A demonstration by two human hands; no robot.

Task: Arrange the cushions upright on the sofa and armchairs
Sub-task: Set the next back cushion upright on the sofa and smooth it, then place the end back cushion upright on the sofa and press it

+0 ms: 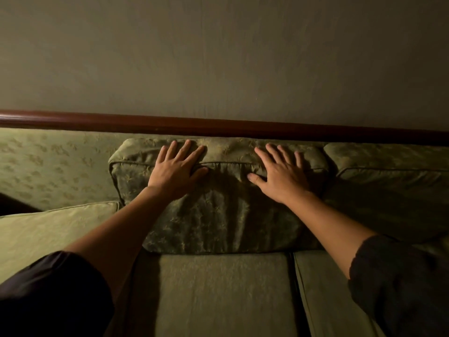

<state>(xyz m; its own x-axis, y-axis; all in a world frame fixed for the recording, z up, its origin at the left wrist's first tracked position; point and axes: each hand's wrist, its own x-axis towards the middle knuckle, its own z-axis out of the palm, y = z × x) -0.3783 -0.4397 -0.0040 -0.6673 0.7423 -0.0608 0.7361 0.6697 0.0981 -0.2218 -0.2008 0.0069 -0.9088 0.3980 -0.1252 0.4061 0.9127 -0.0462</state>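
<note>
Dim room, green patterned sofa (36, 164) with a dark wood rail (218, 126) along the top of its back, plain wall behind. We have the middle back cushion (226, 215) standing upright on the seat cushion (226, 288), leaning against the sofa back, its top edge just under the rail. Our left hand (178, 167) lies flat on the upper left part of it, fingers spread and reaching over the top seam; our right hand (281, 175) lies flat on the upper right part, fingers likewise spread, thumb out toward the centre. Neither hand pinches or grips any fabric; both are open palms pressing on the cushion face. The cloth between the hands is creased and bulged, so we judge the step in hand to be seating and smoothing this cushion against the back. A second back cushion (393, 188) stands touching it on the right and looks upright as well. To the left the sofa back is bare, and a paler cushion (56, 229) lies low on the seat there; whether it is a seat pad or a fallen back cushion we cannot tell. Next, we reckon: ease the hands off without tipping the cushion forward, then look left and fill that bare spot. No armchairs are in view.
</note>
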